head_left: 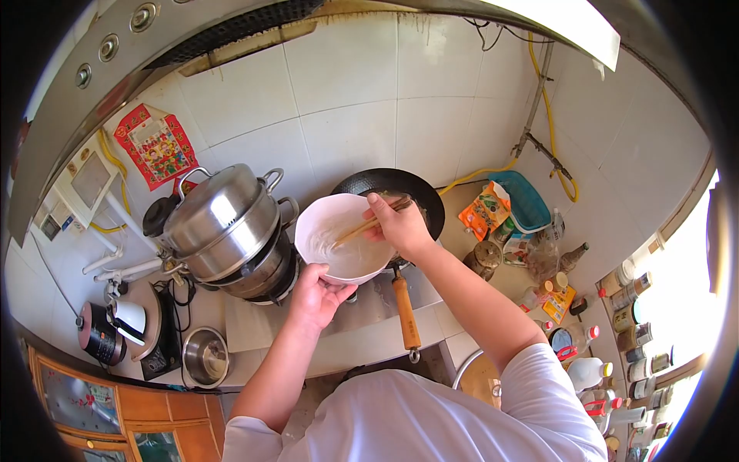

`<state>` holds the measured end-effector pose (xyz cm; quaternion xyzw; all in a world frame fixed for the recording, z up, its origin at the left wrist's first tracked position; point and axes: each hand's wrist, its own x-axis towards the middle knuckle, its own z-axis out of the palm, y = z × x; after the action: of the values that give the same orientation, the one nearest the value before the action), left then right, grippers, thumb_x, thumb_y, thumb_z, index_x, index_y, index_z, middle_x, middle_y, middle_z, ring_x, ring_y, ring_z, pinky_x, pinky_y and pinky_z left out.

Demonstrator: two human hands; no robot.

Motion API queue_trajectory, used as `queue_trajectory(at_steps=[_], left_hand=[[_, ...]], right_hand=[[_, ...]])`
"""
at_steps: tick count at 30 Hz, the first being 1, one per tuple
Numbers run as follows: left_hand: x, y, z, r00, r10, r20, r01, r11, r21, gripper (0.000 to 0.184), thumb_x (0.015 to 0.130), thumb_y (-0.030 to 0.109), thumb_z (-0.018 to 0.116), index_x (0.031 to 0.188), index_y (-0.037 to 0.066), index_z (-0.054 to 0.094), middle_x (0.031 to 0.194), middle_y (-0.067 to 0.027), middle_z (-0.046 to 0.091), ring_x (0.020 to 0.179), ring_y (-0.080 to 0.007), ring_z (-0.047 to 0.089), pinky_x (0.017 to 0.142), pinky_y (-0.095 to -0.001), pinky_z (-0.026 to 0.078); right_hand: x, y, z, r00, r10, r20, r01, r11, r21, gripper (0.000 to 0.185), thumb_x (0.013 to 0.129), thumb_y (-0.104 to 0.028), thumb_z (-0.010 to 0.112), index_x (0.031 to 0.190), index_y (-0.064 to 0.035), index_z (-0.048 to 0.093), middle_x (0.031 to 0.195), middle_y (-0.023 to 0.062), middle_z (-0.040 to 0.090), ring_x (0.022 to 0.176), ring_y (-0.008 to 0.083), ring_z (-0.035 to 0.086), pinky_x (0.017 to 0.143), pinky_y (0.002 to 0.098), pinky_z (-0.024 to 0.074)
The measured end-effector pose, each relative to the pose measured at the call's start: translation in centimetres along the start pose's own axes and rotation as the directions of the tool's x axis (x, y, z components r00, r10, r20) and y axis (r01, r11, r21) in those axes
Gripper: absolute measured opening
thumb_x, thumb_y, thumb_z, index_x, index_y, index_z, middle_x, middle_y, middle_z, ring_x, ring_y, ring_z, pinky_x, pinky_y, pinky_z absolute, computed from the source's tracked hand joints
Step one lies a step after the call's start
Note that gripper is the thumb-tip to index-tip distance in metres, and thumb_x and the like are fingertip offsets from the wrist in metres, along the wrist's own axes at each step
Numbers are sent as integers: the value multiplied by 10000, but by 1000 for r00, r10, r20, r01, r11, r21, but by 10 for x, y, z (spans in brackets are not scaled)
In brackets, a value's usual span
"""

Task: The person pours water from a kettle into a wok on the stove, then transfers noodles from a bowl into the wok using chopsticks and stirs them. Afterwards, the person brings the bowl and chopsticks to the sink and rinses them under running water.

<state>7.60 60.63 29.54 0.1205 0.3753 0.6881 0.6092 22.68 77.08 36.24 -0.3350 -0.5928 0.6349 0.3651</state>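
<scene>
Head view: left hand (314,299) grips white bowl (314,214), thumb at rim, fingers beneath; bowl held at wok's (368,182) near left. Right hand (402,229) pinches wooden chopsticks (356,232), tips in swirled pale liquid (344,260). Liquid in bowl; stirring apparently midway, smoothness unclear.

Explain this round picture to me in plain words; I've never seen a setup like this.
No machine here: a person works with two bare hands, filmed by one camera worn on the head, looking forward and down. The left hand holds a pale bowl of cloudy liquid; the right hand holds wooden chopsticks in it. Beyond the bowl sits a black wok; left of it, stacked steel pots. Rightward on the counter are an orange packet and a blue basin.
</scene>
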Motion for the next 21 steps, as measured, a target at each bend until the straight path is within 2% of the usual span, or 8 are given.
queue_trajectory(at_steps=[2, 3, 8, 9, 11, 16, 18, 21], left_hand=[[-3, 1, 0, 1000, 3, -14, -3, 1000, 16, 471, 920, 284, 579, 1337, 74, 524, 1310, -131, 611, 1172, -289, 621, 1008, -510, 522], [-3, 1, 0, 1000, 5, -14, -5, 1000, 14, 471, 920, 284, 579, 1337, 74, 524, 1310, -131, 611, 1172, -289, 621, 1008, -510, 522], [-8, 8, 2, 998, 12, -60, -12, 1000, 4, 478, 911, 287, 601, 1320, 47, 544, 1272, -142, 616, 1156, -296, 626, 989, -511, 540], [-8, 10, 0, 998, 11, -62, -11, 1000, 3, 478, 911, 287, 601, 1320, 47, 544, 1272, -142, 616, 1156, -296, 626, 989, -511, 540], [-5, 15, -2, 998, 8, -62, -10, 999, -34, 597, 850, 272, 665, 1373, 50, 481, 1334, -162, 520, 1233, -356, 567, 1023, -586, 523], [-1, 26, 3, 997, 41, -63, -41, 999, -4, 602, 864, 293, 648, 1387, 50, 475, 1347, -170, 525, 1241, -363, 563, 1021, -559, 535], [3, 29, 3, 997, 34, -68, -34, 999, 6, 592, 873, 289, 637, 1389, 51, 475, 1346, -171, 528, 1241, -367, 565, 1019, -564, 533], [7, 30, 5, 996, 12, -90, -12, 1000, 0, 568, 890, 281, 613, 1389, 46, 476, 1343, -171, 537, 1233, -376, 574, 1010, -578, 534]], right_hand=[[-6, -4, 2, 998, 69, 2, -69, 995, 73, 380, 1028, -373, 618, 997, 4, 660, 853, 97, 693, 630, 172, 689, 596, 302, 614], [-8, -8, 2, 998, 69, 5, -69, 995, 71, 380, 1028, -373, 618, 997, 4, 660, 853, 97, 693, 630, 172, 689, 596, 302, 614], [-13, -13, -17, 944, 321, 73, -328, 936, 126, 437, 1054, -402, 552, 934, 8, 640, 788, 107, 671, 619, 192, 687, 563, 310, 611], [-13, -11, -22, 943, 323, 74, -330, 935, 126, 437, 1054, -402, 552, 934, 8, 640, 788, 107, 671, 619, 192, 687, 563, 310, 611], [-10, -2, -32, 909, 412, 69, -417, 884, 213, 464, 1058, -423, 532, 907, 2, 640, 747, 97, 659, 611, 187, 682, 548, 308, 603], [-6, 19, -44, 878, 468, 102, -463, 777, 427, 461, 1072, -414, 503, 861, -24, 630, 692, 64, 610, 575, 165, 638, 545, 300, 593], [-5, 22, -43, 871, 490, 46, -428, 707, 563, 458, 1075, -404, 500, 841, -29, 622, 685, 50, 587, 575, 158, 620, 546, 288, 586], [4, 27, -49, 886, 464, 16, -360, 665, 654, 470, 1086, -418, 459, 886, -22, 615, 690, 68, 604, 578, 176, 634, 549, 301, 584]])
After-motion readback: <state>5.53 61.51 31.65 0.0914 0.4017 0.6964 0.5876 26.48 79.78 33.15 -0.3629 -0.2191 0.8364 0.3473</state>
